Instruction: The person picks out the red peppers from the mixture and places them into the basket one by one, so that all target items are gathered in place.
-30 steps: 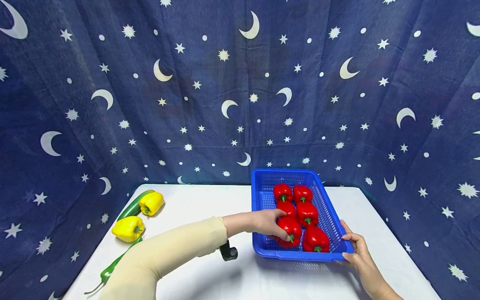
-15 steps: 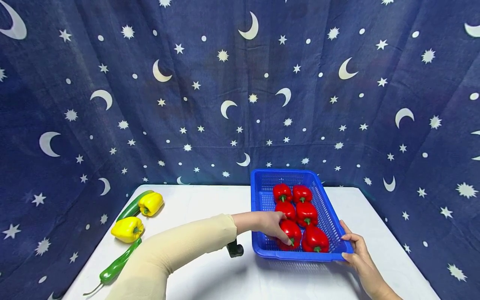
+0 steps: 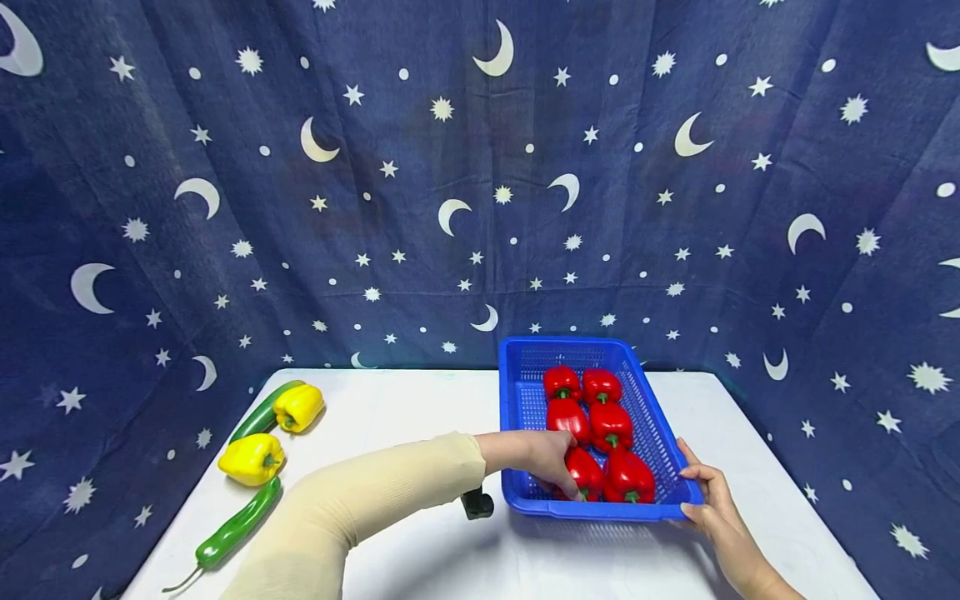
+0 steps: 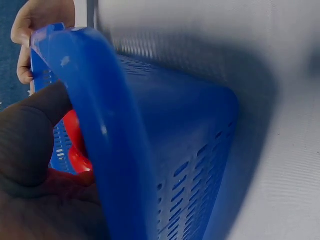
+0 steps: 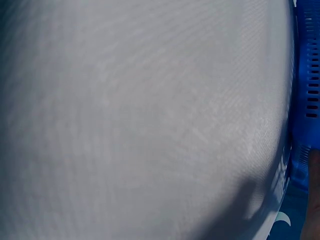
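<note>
A blue plastic basket (image 3: 512, 417) with slotted walls stands on the white table and holds several red bell peppers (image 3: 612, 427). My left hand (image 3: 551, 458) reaches over its left wall and grips the front-left red bell pepper (image 3: 587, 471), thumb toward the front. That pepper's left side is hidden behind the hand. In the left wrist view, the thumb passes behind the blue rim (image 4: 107, 125), with red showing beyond. My right hand (image 3: 723, 525) pinches the basket's front-right corner between thumb and fingers. Only a finger (image 5: 314, 195) shows in the right wrist view, against the basket.
At the left of the white table (image 3: 420, 408) lie two yellow bell peppers (image 3: 252, 459), a long green pepper (image 3: 238, 523) and a dark green long vegetable (image 3: 266, 411), partly hidden. A blue curtain (image 3: 420, 250) with moons and stars surrounds the table.
My left hand has shifted slightly right and down, and the front-left pepper has moved a little toward its right neighbour. My right hand keeps its grip on the basket corner.
</note>
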`<state>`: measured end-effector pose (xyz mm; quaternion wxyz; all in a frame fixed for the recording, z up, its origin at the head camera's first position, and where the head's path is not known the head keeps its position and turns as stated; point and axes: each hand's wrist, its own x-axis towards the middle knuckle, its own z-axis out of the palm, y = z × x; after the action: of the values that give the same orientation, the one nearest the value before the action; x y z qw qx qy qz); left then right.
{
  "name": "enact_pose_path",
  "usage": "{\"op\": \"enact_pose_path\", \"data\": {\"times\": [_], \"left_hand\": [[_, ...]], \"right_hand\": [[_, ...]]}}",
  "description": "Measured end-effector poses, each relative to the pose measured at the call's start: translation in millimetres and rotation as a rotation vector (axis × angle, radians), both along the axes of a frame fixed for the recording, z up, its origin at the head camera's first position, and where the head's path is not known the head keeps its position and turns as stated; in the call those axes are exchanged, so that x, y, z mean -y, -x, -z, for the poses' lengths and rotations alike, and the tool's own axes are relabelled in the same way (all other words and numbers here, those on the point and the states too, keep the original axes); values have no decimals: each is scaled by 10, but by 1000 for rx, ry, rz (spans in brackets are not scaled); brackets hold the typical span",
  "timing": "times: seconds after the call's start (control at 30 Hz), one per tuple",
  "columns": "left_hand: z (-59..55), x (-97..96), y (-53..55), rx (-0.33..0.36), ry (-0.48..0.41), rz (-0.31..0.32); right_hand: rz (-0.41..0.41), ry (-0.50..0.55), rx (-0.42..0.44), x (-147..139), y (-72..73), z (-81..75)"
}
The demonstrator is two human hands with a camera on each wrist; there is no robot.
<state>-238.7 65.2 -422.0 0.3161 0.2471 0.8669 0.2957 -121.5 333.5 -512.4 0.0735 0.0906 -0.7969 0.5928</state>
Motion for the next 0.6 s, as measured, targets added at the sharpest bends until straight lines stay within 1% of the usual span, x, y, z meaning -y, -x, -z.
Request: {"op": "enact_pose_path", "data": {"times": [0.03, 0.1, 0.2, 0.43, 0.5, 0.6], "left_hand": [[5, -5, -2, 19, -12, -6], [13, -10, -6, 35, -23, -9], [33, -15, -7, 40, -22, -11], [46, -11, 2, 89, -53, -13], [47, -15, 3, 81, -42, -9], [41, -26, -1, 33, 5, 8]], "right_hand": [[-1, 1, -1, -1, -1, 1], [0, 0, -6, -1, -3, 2], [-3, -4, -15, 6, -3, 2], [-5, -2, -11, 12, -9, -4], [-7, 4, -12, 10, -9, -5], [-7, 9, -16, 6, -7, -2]]}}
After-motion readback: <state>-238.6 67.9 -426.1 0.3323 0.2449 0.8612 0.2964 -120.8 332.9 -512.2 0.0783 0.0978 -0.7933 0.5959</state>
